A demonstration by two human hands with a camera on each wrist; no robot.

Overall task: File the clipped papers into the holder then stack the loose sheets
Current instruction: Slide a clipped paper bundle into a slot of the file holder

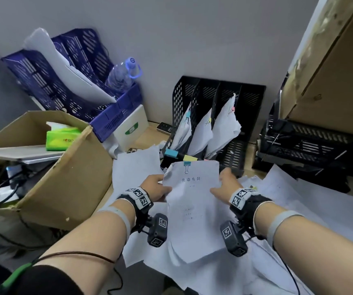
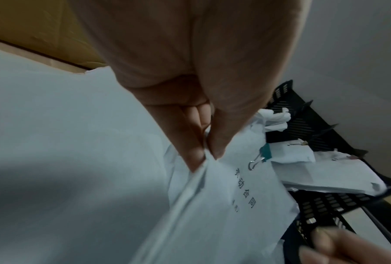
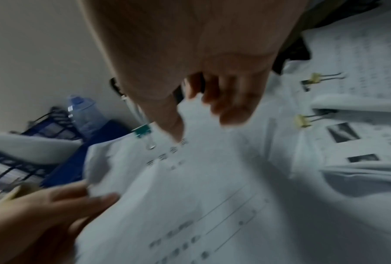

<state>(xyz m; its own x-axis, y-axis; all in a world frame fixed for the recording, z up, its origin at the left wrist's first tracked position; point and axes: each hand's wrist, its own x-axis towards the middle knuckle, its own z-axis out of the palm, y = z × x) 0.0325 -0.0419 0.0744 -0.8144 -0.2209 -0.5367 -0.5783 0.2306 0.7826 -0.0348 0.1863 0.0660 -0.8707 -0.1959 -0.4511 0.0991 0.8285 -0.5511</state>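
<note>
Clipped white paper bundle with a teal binder clip (image 1: 192, 201) sits raised above the desk's loose white sheets (image 1: 311, 201), just before the black mesh file holder (image 1: 245, 116). Your left hand (image 1: 156, 187) pinches its left edge; your right hand (image 1: 224, 184) touches the right edge, fingers relaxed. Filing step underway. Next: steer the bundle into the holder's empty right slot.

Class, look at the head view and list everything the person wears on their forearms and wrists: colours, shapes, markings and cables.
Each forearm is bare. Behind the left hand and the right hand sits a black wrist strap bearing white square tags with black coded patterns. A boxy black camera with similar tags hangs below each wrist. A grey band circles each forearm. A thin dark cord crosses the left forearm beside a black sleeve.
</note>
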